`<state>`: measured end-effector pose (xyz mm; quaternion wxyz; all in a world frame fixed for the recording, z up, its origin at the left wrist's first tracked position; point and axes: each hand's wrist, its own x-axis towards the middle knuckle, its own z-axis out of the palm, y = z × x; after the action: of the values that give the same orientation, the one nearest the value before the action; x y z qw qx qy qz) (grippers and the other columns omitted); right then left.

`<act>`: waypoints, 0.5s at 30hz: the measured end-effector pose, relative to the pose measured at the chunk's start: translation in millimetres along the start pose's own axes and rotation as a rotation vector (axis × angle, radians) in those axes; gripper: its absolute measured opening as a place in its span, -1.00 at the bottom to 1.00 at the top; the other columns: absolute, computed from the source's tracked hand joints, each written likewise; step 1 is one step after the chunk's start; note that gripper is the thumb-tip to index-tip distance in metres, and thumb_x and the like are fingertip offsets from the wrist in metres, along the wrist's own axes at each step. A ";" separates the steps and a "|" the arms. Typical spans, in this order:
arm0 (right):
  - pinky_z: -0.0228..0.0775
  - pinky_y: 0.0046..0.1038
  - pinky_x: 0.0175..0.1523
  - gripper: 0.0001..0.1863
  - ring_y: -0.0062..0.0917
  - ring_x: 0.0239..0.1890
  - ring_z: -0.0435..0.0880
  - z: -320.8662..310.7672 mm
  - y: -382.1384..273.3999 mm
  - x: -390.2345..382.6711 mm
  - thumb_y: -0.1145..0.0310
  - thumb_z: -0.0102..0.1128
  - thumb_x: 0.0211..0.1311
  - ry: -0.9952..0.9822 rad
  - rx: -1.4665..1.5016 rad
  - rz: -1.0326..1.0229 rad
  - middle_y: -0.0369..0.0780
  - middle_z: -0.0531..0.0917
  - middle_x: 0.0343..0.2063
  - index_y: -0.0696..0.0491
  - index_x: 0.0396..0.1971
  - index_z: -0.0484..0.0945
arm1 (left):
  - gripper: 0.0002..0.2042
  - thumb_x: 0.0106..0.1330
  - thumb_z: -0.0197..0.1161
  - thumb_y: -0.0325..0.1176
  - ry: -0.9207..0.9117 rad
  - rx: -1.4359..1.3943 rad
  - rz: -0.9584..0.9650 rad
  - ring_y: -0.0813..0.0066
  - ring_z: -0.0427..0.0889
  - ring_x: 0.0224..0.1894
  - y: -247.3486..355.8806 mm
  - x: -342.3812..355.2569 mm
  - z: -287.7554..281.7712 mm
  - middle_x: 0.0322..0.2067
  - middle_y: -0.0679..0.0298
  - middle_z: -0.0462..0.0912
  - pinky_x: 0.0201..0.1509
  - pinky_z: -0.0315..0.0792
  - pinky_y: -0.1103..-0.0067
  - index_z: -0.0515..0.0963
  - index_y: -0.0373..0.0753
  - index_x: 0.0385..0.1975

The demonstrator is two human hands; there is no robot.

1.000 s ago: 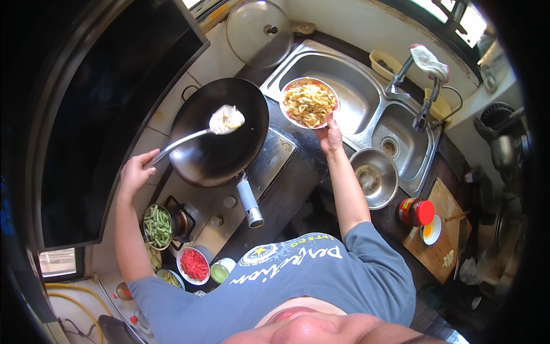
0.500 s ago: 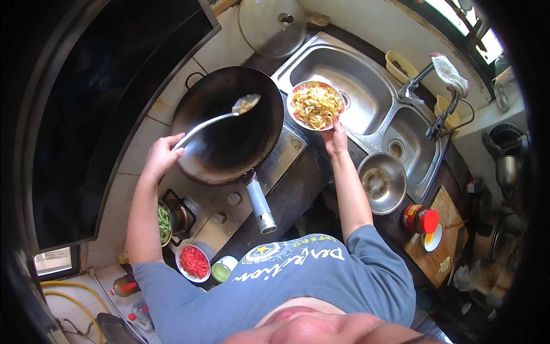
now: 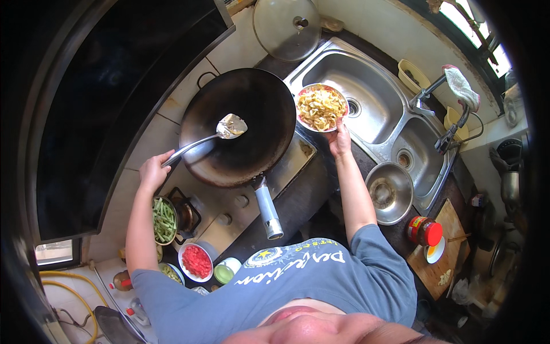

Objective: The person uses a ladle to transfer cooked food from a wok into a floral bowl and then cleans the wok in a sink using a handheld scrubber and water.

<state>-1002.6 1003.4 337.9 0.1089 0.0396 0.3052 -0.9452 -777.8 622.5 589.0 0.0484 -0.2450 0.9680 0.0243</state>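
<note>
The left hand (image 3: 153, 171) is closed around the long metal ladle (image 3: 231, 126), whose scoop hangs over the big black round wok (image 3: 240, 129). The right hand (image 3: 340, 140) grips the bowl of yellow sliced food (image 3: 321, 107) at the edge of the steel sink (image 3: 366, 86).

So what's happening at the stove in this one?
A person stands at a kitchen counter. The left hand holds a metal ladle over a large dark wok, its scoop carrying something pale. The right hand holds a bowl of yellowish cooked food at the wok's rim, beside the steel sink. Small bowls of green beans and chopped red pieces sit near the stove.
</note>
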 end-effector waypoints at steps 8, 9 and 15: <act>0.45 -0.38 -0.16 -0.49 -0.48 -0.16 0.50 0.7 20.5 15.0 0.11 0.03 0.11 0.014 0.016 0.040 -0.24 0.44 -0.12 0.05 0.01 0.21 | -0.51 -0.09 0.12 -0.61 0.030 -0.443 0.202 0.50 0.52 -0.16 0.4 62.4 63.0 -0.18 0.26 0.54 -0.06 0.33 0.64 0.44 -0.01 -0.08; 0.45 -0.38 -0.16 -0.48 -0.48 -0.16 0.50 0.9 23.2 16.2 0.10 0.03 0.11 0.015 0.021 0.042 -0.24 0.44 -0.12 0.05 0.01 0.20 | -0.51 -0.09 0.11 -0.63 0.025 -0.581 0.246 0.54 0.51 -0.16 3.1 67.7 70.5 -0.18 0.26 0.54 -0.07 0.32 0.66 0.44 -0.05 -0.07; 0.45 -0.36 -0.15 -0.44 -0.47 -0.14 0.50 0.4 33.7 19.1 0.08 0.04 0.09 -0.006 0.077 0.041 -0.23 0.44 -0.11 0.06 0.03 0.17 | -0.51 -0.08 0.03 -0.71 -0.002 -0.979 0.410 0.67 0.46 -0.13 36.8 70.3 58.4 -0.15 0.31 0.52 -0.07 0.29 0.75 0.43 -0.16 -0.06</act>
<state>-1013.5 973.1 316.4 0.1274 0.0473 0.2674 -0.9540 -852.1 625.7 524.3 -0.0767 -0.0446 0.8713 0.4827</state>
